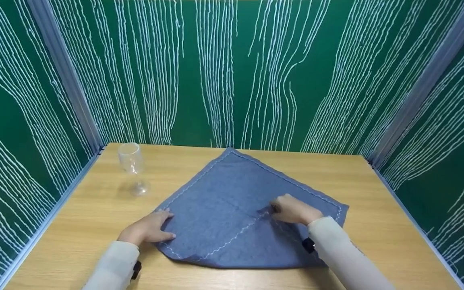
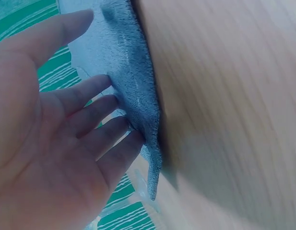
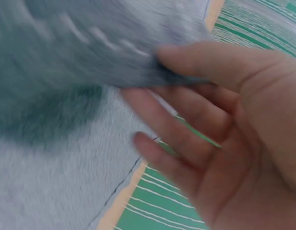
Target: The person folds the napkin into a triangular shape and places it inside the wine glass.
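Note:
A blue-grey cloth [image 1: 224, 193] with pale zigzag stitching along its borders lies across the table, its near part folded over. My right hand [image 1: 292, 208] pinches a corner of the folded layer above the cloth's middle; in the right wrist view the thumb and forefinger [image 3: 186, 60] hold its edge. At the cloth's left edge my left hand [image 1: 149, 228] rests with thumb and fingers spread. In the left wrist view its straight fingers [image 2: 100, 134] touch the cloth's edge, and nothing is gripped there.
An upright stemmed glass [image 1: 131, 161] stands at the back left of the wooden table [image 1: 83, 229], left of the cloth. Green panels [image 1: 252, 80] with white wavy lines wall the table in at the back and both sides, joined by metal posts [image 1: 67, 76].

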`<state>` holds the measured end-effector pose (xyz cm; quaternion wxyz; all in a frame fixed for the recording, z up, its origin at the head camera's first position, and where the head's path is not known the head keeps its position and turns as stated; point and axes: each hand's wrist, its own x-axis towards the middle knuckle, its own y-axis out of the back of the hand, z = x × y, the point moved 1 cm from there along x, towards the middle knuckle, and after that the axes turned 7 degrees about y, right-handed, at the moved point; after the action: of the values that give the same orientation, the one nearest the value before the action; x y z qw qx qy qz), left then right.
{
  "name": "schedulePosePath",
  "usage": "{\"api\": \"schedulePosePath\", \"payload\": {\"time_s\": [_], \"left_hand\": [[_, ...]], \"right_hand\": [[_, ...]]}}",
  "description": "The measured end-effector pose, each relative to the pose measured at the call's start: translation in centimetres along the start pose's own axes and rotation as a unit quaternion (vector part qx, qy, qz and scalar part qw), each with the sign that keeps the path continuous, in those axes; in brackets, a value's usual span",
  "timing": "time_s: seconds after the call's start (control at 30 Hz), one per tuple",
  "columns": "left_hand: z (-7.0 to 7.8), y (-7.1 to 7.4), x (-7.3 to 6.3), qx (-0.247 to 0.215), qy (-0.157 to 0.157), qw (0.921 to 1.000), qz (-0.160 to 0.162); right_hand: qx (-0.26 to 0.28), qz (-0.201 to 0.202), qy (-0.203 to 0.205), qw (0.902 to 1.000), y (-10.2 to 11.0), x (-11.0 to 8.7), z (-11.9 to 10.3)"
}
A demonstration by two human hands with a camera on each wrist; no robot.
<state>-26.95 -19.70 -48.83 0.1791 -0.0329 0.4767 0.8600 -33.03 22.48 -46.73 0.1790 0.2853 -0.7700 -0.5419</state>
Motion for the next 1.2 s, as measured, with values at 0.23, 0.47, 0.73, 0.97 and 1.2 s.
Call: {"api": "schedulePosePath", "payload": {"time_s": [0.23, 0.47, 0.73, 0.97, 1.2], "left_hand": [[-0.1, -0.3, 0.1, 0.000, 0.011, 0.9999, 0.002], [0.1, -0.2, -0.1, -0.001, 0.019, 0.9998, -0.004], [0.2, -0.2, -0.2, -0.004, 0.011, 0.9999, -0.002], [-0.2, -0.1, 0.0, -0.010, 0.015, 0.9998, -0.009], [-0.9, 0.3, 0.4, -0.018, -0.018, 0.9995, -0.016]], "right_hand": [[-0.003, 0.138, 0.063, 0.9884, -0.8, 2.8, -0.1], [0.009, 0.173, 0.010, 0.9848, -2.7, 5.0, -0.4], [-0.016, 0.064, -0.051, 0.9965, -4.4, 4.7, 0.4], [-0.008, 0.003, -0.061, 0.9981, -4.0, 4.1, 0.3], [-0.024, -0.045, -0.070, 0.9962, -3.3, 3.2, -0.4]]}}
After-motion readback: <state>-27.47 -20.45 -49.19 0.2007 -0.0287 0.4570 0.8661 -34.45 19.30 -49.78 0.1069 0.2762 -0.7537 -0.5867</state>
